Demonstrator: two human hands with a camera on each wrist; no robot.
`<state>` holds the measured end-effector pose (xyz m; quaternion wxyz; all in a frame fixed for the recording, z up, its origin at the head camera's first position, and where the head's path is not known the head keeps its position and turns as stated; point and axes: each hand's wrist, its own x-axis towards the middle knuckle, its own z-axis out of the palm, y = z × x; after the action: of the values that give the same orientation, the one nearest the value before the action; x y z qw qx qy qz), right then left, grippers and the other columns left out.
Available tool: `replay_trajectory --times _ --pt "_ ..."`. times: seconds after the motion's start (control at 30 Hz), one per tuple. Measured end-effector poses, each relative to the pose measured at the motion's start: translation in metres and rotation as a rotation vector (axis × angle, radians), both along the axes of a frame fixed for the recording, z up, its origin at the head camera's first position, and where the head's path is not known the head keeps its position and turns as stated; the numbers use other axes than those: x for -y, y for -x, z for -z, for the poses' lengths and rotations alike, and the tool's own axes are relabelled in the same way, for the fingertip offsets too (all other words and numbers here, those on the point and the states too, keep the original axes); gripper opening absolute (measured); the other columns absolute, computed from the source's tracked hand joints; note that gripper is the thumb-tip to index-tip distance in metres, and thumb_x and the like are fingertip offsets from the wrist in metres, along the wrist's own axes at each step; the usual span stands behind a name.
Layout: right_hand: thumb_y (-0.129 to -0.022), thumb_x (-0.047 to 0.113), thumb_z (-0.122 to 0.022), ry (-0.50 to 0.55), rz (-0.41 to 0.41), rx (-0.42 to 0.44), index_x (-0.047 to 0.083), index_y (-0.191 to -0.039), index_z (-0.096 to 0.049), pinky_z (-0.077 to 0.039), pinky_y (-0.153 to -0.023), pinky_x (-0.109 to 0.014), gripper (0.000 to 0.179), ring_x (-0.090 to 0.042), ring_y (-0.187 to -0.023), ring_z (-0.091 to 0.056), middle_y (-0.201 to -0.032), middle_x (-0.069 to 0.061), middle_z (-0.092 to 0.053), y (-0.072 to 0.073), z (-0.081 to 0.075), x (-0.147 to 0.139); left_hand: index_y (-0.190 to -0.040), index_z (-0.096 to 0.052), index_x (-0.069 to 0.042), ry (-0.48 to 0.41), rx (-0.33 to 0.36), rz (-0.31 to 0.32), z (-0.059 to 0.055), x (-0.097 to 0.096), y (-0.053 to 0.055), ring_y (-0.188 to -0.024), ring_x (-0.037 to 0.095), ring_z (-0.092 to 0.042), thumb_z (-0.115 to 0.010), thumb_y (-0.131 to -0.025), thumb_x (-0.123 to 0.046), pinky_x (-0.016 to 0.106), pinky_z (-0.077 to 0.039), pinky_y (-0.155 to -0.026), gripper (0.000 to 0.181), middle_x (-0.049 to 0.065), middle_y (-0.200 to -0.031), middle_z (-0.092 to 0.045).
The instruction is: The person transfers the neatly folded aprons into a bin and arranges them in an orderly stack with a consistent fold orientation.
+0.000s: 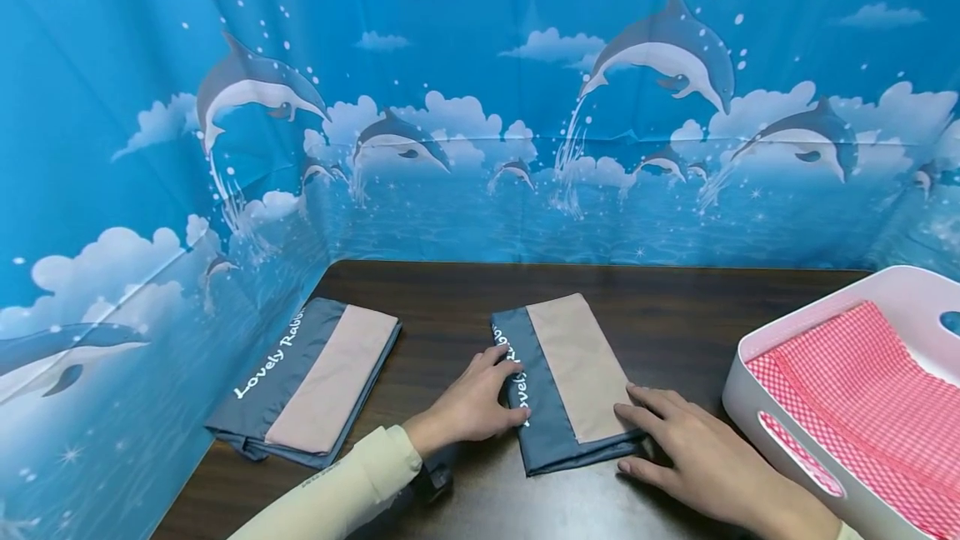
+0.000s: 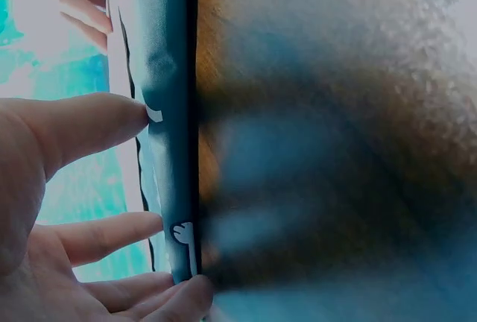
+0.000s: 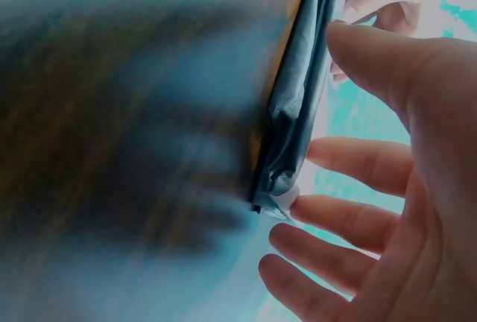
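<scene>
A folded dark blue cloth item with a beige panel [image 1: 581, 365] and white lettering lies on the table; its exact kind is unclear. At its left edge, my left hand [image 1: 476, 397] rests with thumb and fingertips spread along the lettered side. My right hand [image 1: 693, 452] touches the lower right edge with its fingertips, the fingers loosely extended. The left wrist view shows the thumb and fingertips against the dark folded edge [image 2: 168, 54]. In the right wrist view the layered edge [image 3: 298, 98] meets some of the fingertips.
To the left lies another folded dark blue cloth item with a pinkish panel [image 1: 333, 382], reading "Lovely Rabbit". A white basket [image 1: 738, 394] holding red-and-white checked cloth [image 1: 862, 390] stands at the right. Behind the dark wooden table [image 1: 450, 290] hangs a blue dolphin-print curtain [image 1: 465, 40].
</scene>
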<state>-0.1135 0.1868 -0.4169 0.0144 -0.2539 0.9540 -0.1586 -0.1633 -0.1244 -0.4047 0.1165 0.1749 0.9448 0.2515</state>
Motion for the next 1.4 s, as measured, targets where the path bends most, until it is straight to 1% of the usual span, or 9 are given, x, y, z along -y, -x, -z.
replay_trajectory --times 0.27,0.47,0.6,0.77,0.9,1.0,1.07,1.23,1.4 --pt "-0.093 0.06 -0.077 -0.032 -0.049 -0.085 0.025 -0.131 -0.076 -0.061 -0.095 -0.05 0.052 -0.026 -0.119 -0.072 -0.138 -0.004 -0.07 0.004 -0.002 -0.003 -0.149 -0.062 -0.004 0.08 0.004 0.06 -0.006 -0.007 0.003 -0.154 0.036 -0.042 -0.081 -0.097 -0.03 0.055 -0.049 -0.117 0.061 0.018 -0.172 -0.037" --pt "-0.093 0.063 -0.076 -0.052 -0.093 -0.073 0.028 -0.122 -0.079 -0.063 -0.085 -0.047 0.045 -0.022 -0.105 -0.073 -0.127 -0.001 -0.073 0.004 -0.001 -0.007 -0.15 -0.061 -0.008 0.089 0.03 0.09 -0.006 -0.009 0.003 -0.156 0.033 -0.04 -0.081 -0.097 -0.031 0.054 -0.047 -0.12 0.061 0.014 -0.174 -0.035" --pt "-0.092 0.06 -0.079 -0.059 -0.069 -0.118 0.029 -0.116 -0.08 -0.063 -0.082 -0.041 0.04 -0.014 -0.1 -0.07 -0.117 0.005 -0.072 0.003 -0.002 -0.006 -0.149 -0.062 -0.01 0.05 0.042 0.103 -0.003 -0.008 0.006 -0.156 0.034 -0.039 -0.082 -0.096 -0.031 0.055 -0.047 -0.119 0.06 0.014 -0.174 -0.035" --pt "-0.09 0.057 -0.082 -0.063 -0.005 -0.127 0.025 -0.127 -0.078 -0.063 -0.094 -0.05 0.049 -0.024 -0.117 -0.069 -0.132 -0.003 -0.07 0.005 -0.004 -0.003 -0.154 -0.058 -0.014 -0.001 0.001 0.121 0.019 0.002 0.016 -0.154 0.036 -0.039 -0.08 -0.096 -0.042 0.057 -0.051 -0.114 0.067 0.013 -0.174 -0.031" --pt "-0.09 0.056 -0.082 -0.062 0.011 -0.096 0.024 -0.137 -0.073 -0.058 -0.102 -0.059 0.058 -0.037 -0.132 -0.066 -0.149 -0.01 -0.064 0.007 -0.002 -0.002 -0.157 -0.053 -0.017 -0.013 -0.003 0.088 0.025 0.005 0.018 -0.153 0.038 -0.039 -0.078 -0.096 -0.05 0.062 -0.052 -0.11 0.073 0.016 -0.175 -0.029" --pt "-0.091 0.059 -0.08 -0.067 0.01 -0.047 0.024 -0.139 -0.072 -0.056 -0.104 -0.061 0.06 -0.039 -0.133 -0.065 -0.151 -0.01 -0.063 0.006 -0.001 -0.002 -0.157 -0.054 -0.018 -0.012 0.005 0.067 0.028 0.006 0.018 -0.152 0.04 -0.04 -0.078 -0.096 -0.052 0.065 -0.051 -0.11 0.074 0.018 -0.172 -0.033" --pt "-0.091 0.061 -0.079 -0.072 0.009 -0.022 0.024 -0.139 -0.073 -0.056 -0.104 -0.061 0.061 -0.038 -0.133 -0.066 -0.151 -0.01 -0.064 0.006 0.0 -0.002 -0.157 -0.054 -0.019 0.0 -0.013 0.071 0.036 0.008 0.02 -0.151 0.039 -0.042 -0.076 -0.096 -0.055 0.063 -0.052 -0.108 0.074 0.019 -0.17 -0.037" --pt "-0.09 0.061 -0.08 -0.066 0.003 -0.015 0.023 -0.136 -0.074 -0.057 -0.103 -0.059 0.06 -0.036 -0.13 -0.068 -0.149 -0.01 -0.065 0.006 0.0 -0.002 -0.156 -0.056 -0.019 -0.018 -0.027 0.076 0.045 0.009 0.021 -0.152 0.037 -0.043 -0.076 -0.096 -0.055 0.062 -0.05 -0.112 0.073 0.017 -0.169 -0.042" --pt "-0.088 0.065 -0.079 -0.085 -0.01 -0.03 0.024 -0.13 -0.077 -0.059 -0.1 -0.054 0.059 -0.029 -0.125 -0.068 -0.141 -0.006 -0.068 0.003 -0.003 -0.003 -0.156 -0.056 -0.015 -0.007 0.013 0.09 0.02 0.004 0.011 -0.153 0.036 -0.042 -0.078 -0.097 -0.047 0.063 -0.044 -0.118 0.071 0.017 -0.17 -0.043"
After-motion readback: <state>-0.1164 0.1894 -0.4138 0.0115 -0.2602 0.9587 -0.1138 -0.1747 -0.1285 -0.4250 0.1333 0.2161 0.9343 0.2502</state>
